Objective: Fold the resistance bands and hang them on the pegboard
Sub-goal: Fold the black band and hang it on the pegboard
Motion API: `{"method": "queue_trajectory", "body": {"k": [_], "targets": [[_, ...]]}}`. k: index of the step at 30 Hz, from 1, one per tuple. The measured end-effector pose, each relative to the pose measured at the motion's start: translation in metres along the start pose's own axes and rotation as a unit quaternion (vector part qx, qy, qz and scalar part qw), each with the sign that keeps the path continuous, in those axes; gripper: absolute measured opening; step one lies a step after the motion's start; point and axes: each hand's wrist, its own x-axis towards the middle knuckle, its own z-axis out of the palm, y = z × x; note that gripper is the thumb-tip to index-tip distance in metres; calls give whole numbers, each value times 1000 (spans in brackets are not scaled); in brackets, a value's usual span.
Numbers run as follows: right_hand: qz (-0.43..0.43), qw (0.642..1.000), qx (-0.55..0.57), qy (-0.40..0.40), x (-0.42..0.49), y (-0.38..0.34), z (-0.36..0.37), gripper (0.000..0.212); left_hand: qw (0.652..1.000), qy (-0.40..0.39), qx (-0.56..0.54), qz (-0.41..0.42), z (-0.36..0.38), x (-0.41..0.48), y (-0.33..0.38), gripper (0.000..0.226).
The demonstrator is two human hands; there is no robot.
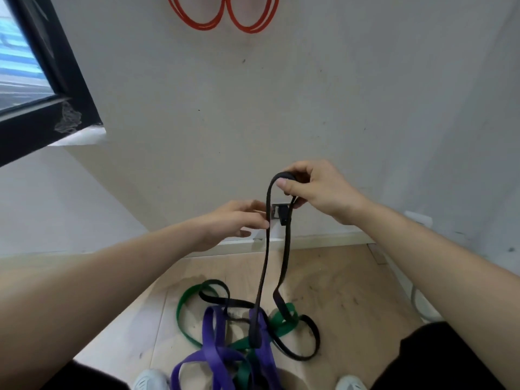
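My right hand (pixel 312 187) pinches the top loop of a black resistance band (pixel 264 263) at chest height; its two strands hang down to the floor. My left hand (pixel 236 220) is open, its fingertips touching the band's left strand just below the loop. On the floor lie a green band (pixel 184 302) and a purple band (pixel 211 350), tangled with the black band's lower part. A red band (pixel 222 15) hangs in two loops high on the wall.
A white wall (pixel 281 108) is straight ahead, with a small black socket (pixel 278 212) behind the hanging band. A dark window frame (pixel 47 80) is at upper left. The floor (pixel 351 294) is light wood. My white shoes (pixel 149 381) show at the bottom.
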Motion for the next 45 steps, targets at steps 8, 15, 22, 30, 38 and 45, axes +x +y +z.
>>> {"method": "queue_trajectory", "body": {"k": [8,15,22,30,38,45], "targets": [[-36,984,172,30,-2,-16,5,12,998,8,-21,58,23,3,9,27],[-51,958,263,99,1,-14,-13,15,997,40,3,68,20,3,1,10],[9,938,330,108,6,13,-38,17,987,127,-41,89,-2,4,-5,20],[140,983,93,-70,-5,57,-44,28,968,204,-46,140,-23,-5,5,14],[7,993,-70,-94,-4,21,-8,79,973,155,16,170,-23,-19,19,15],[-42,992,-70,-93,-2,-3,20,18,971,145,45,184,-23,-24,21,20]]}}
